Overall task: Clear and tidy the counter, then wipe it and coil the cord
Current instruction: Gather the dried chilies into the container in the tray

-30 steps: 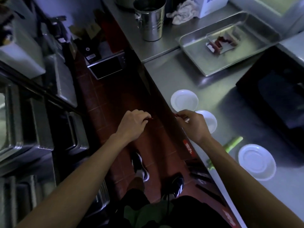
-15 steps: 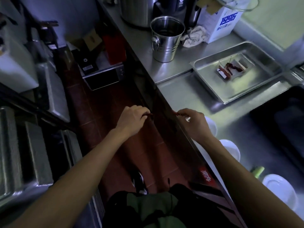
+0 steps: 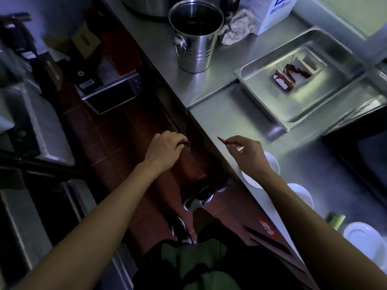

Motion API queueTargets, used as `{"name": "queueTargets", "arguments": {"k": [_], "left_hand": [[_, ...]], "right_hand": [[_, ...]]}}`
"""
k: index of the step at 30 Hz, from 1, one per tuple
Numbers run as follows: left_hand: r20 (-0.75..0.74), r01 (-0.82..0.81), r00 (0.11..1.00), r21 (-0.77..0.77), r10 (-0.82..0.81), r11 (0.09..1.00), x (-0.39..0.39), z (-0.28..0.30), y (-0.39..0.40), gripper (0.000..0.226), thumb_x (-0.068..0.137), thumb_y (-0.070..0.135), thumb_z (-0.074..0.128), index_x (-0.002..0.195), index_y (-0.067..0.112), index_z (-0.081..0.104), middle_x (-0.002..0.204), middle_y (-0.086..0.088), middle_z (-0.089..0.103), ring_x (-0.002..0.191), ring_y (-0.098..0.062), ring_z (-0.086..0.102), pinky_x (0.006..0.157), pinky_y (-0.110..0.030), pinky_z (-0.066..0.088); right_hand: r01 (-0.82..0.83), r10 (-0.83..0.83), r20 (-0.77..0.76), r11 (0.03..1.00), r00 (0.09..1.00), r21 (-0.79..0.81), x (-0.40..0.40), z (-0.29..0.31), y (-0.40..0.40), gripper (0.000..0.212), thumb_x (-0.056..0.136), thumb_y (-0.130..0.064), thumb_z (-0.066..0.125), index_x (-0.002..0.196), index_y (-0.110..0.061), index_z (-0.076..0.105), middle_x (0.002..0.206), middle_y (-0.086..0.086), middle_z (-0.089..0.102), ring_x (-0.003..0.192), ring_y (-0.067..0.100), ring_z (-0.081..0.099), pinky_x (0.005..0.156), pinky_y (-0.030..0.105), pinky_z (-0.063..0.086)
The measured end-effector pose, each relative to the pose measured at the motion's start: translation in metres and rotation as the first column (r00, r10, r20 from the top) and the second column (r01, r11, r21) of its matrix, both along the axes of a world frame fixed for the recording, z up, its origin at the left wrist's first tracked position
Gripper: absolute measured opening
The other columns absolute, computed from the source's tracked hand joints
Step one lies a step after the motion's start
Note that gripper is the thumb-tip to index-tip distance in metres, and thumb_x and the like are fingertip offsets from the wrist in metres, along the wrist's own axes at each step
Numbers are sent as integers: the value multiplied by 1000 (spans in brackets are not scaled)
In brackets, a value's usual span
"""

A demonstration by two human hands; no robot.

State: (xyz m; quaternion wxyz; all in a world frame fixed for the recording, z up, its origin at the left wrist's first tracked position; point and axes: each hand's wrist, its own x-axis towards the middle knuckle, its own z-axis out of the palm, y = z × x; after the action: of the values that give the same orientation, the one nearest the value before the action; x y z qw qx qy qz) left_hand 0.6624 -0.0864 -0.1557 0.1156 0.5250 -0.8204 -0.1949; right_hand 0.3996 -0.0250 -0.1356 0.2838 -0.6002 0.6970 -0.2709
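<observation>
Two hands reach forward at the counter (image 3: pixel 219 114) edge. The left hand (image 3: pixel 163 149) hangs over the red tile floor (image 3: pixel 117 135), fingers curled round a small dark red scrap (image 3: pixel 187 142) whose tip peeks out by the thumb. The right hand (image 3: pixel 249 155) is over the counter's rim, thumb and forefinger pinching a thin red strip (image 3: pixel 222 140) (what it is cannot be told in this dim light). Beyond, a steel bucket (image 3: pixel 195 38) stands on the counter, a crumpled cloth (image 3: pixel 236 26) just beside it against a white box (image 3: pixel 276 13). A steel tray (image 3: pixel 261 86) holds a small container with red bits. White saucers (image 3: pixel 364 237) lie near the right forearm, a green item (image 3: pixel 339 219) between two of them.
</observation>
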Motion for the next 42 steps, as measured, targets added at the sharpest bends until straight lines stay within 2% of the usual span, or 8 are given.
{"name": "queueTargets", "arguments": {"k": [6,9,13,18,22,33,38,42], "left_hand": [[89,109,990,5,-109,994,-46,12,-70,20,94,21,63,113,23,70,112,5,70,107,-21,59,90,-38,39],[132,198,972,-16,-194,980,-73,21,-106,18,91,17,67,108,21,72,109,3,71,105,-24,62,87,-38,42],[95,322,943,-21,-318,947,-111,26,-142,20,83,7,72,100,17,75,99,1,73,92,-26,66,81,-35,46],[97,417,902,47,-420,908,-170,25,-176,19,87,8,68,102,16,75,100,0,74,94,-26,66,85,-40,51],[76,533,840,63,-537,844,-219,24,-197,21,88,7,66,103,18,76,101,1,75,93,-25,68,85,-42,52],[73,769,636,17,-768,639,-334,26,-264,19,87,10,68,105,18,72,101,-4,73,92,-27,66,82,-45,53],[50,807,588,21,-807,590,-391,30,-308,20,92,15,67,110,23,71,106,-2,72,85,-15,63,81,-32,54],[60,836,547,21,-835,549,-427,28,-328,22,92,15,67,113,23,70,114,0,72,99,-19,68,93,-38,53]], "right_hand": [[110,-111,88,994,990,13,-41,-11,-60,10,89,-16,68,95,-21,75,85,-10,72,81,8,66,73,18,47],[222,-223,157,975,962,29,-70,-9,-91,11,90,-18,67,97,-20,75,85,-10,72,81,4,66,77,21,49],[335,-335,195,942,922,39,-106,-8,-112,13,89,-20,66,97,-25,75,76,-20,67,72,-14,59,65,2,39],[438,-436,166,898,884,28,-145,-12,-109,13,88,-24,67,98,-26,75,88,-11,74,82,7,67,77,26,54],[493,-484,122,867,867,-67,-169,-12,-102,10,87,-16,70,96,-17,75,89,0,76,78,16,69,76,38,57],[658,-656,61,742,752,-130,-188,-13,-91,15,87,-11,71,102,-9,75,91,7,74,79,22,66,72,43,55],[767,-763,91,629,640,-123,-178,-10,-97,15,85,-6,73,100,-8,75,88,6,73,76,22,66,69,45,56],[827,-823,81,557,562,-78,-176,-13,-108,16,86,-7,73,102,-7,75,89,8,72,77,25,67,71,47,55]]}}
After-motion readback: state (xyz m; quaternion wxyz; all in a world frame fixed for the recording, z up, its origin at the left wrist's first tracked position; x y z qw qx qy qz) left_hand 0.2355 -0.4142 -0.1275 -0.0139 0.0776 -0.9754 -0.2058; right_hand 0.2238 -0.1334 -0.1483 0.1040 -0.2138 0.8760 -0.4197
